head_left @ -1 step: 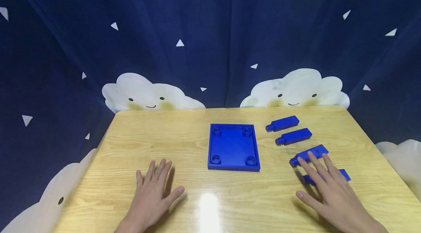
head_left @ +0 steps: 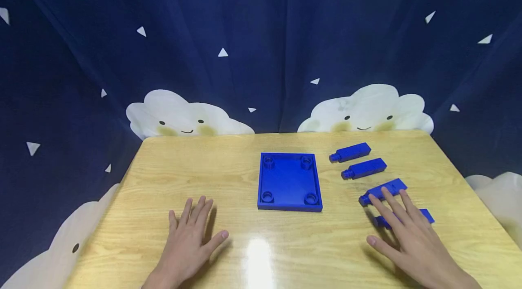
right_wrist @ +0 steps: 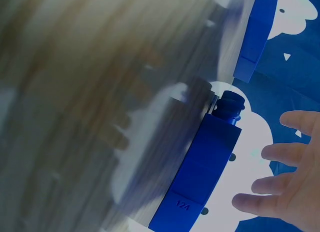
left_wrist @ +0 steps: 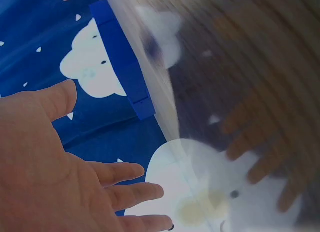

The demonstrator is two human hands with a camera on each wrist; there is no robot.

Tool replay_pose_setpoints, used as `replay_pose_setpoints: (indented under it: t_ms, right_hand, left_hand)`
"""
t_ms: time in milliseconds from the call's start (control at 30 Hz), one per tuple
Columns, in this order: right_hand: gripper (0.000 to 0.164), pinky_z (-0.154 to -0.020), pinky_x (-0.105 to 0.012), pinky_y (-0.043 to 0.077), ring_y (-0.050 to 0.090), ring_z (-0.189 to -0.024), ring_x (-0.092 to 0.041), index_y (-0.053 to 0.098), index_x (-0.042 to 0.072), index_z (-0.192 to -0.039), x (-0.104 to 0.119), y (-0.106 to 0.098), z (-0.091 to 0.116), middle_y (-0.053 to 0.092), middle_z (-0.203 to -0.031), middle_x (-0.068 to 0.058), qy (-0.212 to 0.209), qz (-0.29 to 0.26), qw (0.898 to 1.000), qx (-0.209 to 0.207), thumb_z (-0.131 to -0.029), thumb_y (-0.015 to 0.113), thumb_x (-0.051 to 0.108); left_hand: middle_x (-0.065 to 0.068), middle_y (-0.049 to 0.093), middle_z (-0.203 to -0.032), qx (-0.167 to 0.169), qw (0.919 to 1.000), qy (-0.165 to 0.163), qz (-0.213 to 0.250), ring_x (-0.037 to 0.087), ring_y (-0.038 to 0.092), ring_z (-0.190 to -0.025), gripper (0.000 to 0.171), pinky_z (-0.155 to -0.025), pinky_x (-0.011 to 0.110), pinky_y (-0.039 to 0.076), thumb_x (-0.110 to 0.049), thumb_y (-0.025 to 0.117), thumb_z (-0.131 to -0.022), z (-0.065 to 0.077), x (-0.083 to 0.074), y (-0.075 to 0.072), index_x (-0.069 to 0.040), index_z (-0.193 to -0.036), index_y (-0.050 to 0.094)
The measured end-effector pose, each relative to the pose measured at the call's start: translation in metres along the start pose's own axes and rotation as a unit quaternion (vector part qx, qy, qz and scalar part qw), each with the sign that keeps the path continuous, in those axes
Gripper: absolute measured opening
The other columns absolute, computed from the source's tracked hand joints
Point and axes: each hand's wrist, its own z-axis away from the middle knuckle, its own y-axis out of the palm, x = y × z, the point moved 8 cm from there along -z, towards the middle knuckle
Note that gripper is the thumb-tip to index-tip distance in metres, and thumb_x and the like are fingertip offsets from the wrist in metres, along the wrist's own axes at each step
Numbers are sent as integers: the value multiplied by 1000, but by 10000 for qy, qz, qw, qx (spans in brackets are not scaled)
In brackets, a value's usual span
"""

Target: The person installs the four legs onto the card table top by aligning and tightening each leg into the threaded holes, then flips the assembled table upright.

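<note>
A square blue tray-like plate lies on the table with a raised rim and a round socket in each corner. To its right lie several blue square pegs with threaded ends, the farthest peg and a second peg fully visible. My right hand, fingers spread, hovers over the third peg and partly hides the nearest peg. The number 124 shows on a peg in the right wrist view. My left hand, fingers extended and holding nothing, is left of the plate.
The glossy wooden table reflects the hands and a bright light. Behind and beside it hangs a dark blue curtain with white triangles and smiling clouds. The table's right edge runs beyond the pegs.
</note>
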Motion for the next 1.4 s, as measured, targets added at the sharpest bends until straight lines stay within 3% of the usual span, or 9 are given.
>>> replay_pose_setpoints:
  t_ms: [400,567,767,933,1133,1400]
  right_hand:
    - [91,-118,-83,5,-4,-164,-48,28,20,-175,0,-6,0,17,-179,-20,-129,-105,9996,-242,-102,73,51]
    - [89,-112,-89,9,-2,-163,-51,29,21,-174,-5,-9,-1,19,-178,-22,-129,-223,9994,-252,-102,75,47]
    - [88,-118,-84,5,-5,-163,-51,29,19,-174,-10,-14,-4,18,-178,-24,-211,-302,9989,-301,-103,74,44]
    - [87,-124,-75,1,-4,-162,-52,29,16,-174,-17,-17,-3,18,-177,-27,-250,-324,9985,-357,-104,74,42]
    - [84,-119,-82,5,-3,-162,-53,29,16,-174,-35,-20,1,19,-177,-26,-117,-250,9987,-439,-106,72,39]
    - [75,-123,-76,4,3,-158,-62,33,13,-172,-63,-26,2,26,-172,-34,-377,-161,9975,-572,-106,67,16]
  left_hand:
    - [23,40,-169,5,9999,32,130,53,24,-158,84,-118,83,9,-57,66,-105,0,-4,-2,-1,-165,44]
    - [23,40,-169,75,9996,73,244,52,28,-157,82,-118,79,23,-56,65,-106,-3,-9,5,-2,-165,44]
    - [25,44,-166,92,9990,208,378,53,37,-152,82,-113,76,34,-53,66,-106,-26,-23,14,0,-165,42]
    - [26,54,-157,121,9978,314,578,49,52,-140,83,-113,65,42,-47,75,-101,-50,-38,27,5,-159,47]
    - [29,61,-147,455,9948,187,896,46,56,-136,84,-112,59,46,-45,80,-97,-74,-56,44,10,-153,52]
    - [23,65,-125,542,9932,102,1024,38,60,-115,81,-100,54,53,-39,90,-88,-92,-63,53,12,-143,60]
